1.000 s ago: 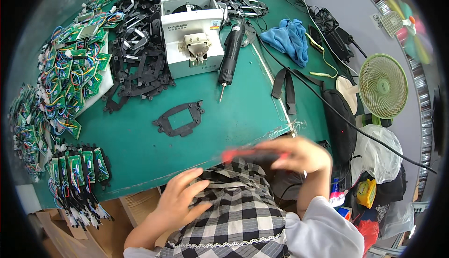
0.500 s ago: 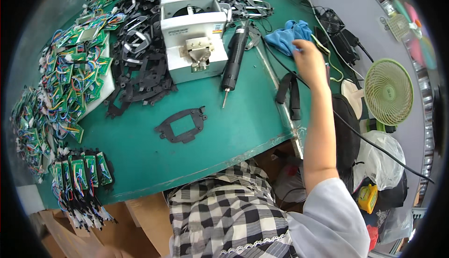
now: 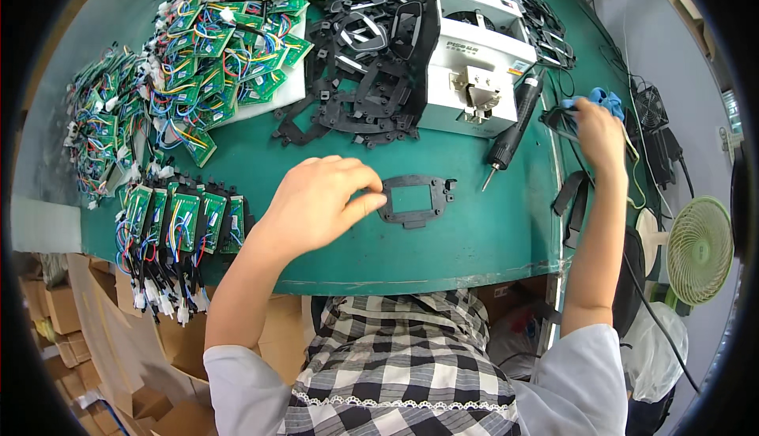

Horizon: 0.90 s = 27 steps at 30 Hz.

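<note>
On the green table [image 3: 332,266], a flat black plastic frame [image 3: 415,219] with a rectangular window lies before me. My left hand [image 3: 322,203] has come in from its left, thumb and forefinger closed together at the frame's left edge. Off to the right, my right hand [image 3: 602,139] is closed beside a crumpled blue cloth [image 3: 605,99]. Next to its fingertips is a dark looped piece [image 3: 560,122]; whether they grip it cannot be made out. Between both hands lies a black electric screwdriver [image 3: 512,137], its bit pointing toward me, beside a white machine [image 3: 462,60] with a metal fitting.
Wired green circuit boards [image 3: 229,64] are heaped at the left, and several more stand in a row [image 3: 183,218] at the near left edge. Black plastic parts [image 3: 371,104] pile up behind. At the right are a black strap [image 3: 573,199], cables and a green fan [image 3: 700,250].
My view has swung left. My left hand has come into view and reached the black frame. The right hand has stayed near the blue cloth, now close to the dark looped piece.
</note>
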Tool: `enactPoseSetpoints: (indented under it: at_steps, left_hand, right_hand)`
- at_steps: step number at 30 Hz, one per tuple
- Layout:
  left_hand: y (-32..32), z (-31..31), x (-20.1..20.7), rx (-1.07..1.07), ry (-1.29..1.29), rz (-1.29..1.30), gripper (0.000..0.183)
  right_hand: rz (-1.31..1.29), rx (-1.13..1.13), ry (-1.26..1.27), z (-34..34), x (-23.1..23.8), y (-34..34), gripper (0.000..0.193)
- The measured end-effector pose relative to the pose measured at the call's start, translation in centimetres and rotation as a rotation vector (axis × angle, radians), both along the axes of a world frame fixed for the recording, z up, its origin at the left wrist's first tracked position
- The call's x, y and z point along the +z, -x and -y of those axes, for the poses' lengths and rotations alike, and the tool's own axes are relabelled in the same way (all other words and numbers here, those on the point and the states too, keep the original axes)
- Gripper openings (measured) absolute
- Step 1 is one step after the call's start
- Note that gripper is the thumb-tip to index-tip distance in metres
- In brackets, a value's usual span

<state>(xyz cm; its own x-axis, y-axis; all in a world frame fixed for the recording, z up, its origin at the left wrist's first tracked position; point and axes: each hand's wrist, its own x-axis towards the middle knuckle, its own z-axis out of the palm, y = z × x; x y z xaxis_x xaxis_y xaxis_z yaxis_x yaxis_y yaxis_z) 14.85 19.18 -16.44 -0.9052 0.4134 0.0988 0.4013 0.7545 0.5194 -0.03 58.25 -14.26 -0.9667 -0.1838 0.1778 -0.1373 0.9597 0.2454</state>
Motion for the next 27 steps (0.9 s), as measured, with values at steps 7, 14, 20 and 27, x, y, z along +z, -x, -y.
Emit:
enactPoseSetpoints:
  at_steps: [7, 14, 20, 27]
  left_hand:
    - [2.5, 3.4, -1.7, 0.476, -0.286, -0.039, 0.021]
    - [3.8, 5.7, -4.4, 0.695, -0.364, -0.429, 0.023]
    - [5.2, 8.8, -3.3, 0.924, 0.36, -0.637, 0.066]
    - [10.3, 10.6, 0.4, 0.794, 0.125, -1.03, 0.019]
  right_hand:
    - [-0.467, 0.47, 0.714, 10.5, 3.1, -6.4, 0.017]
    - [-0.275, 0.792, 0.261, 23.2, -4.2, -6.6, 0.033]
    - [-0.499, 0.492, 0.686, 15.8, -3.9, -7.0, 0.037]
    - [0.067, -0.357, 0.78, 7.3, -6.6, -6.1, 0.095]
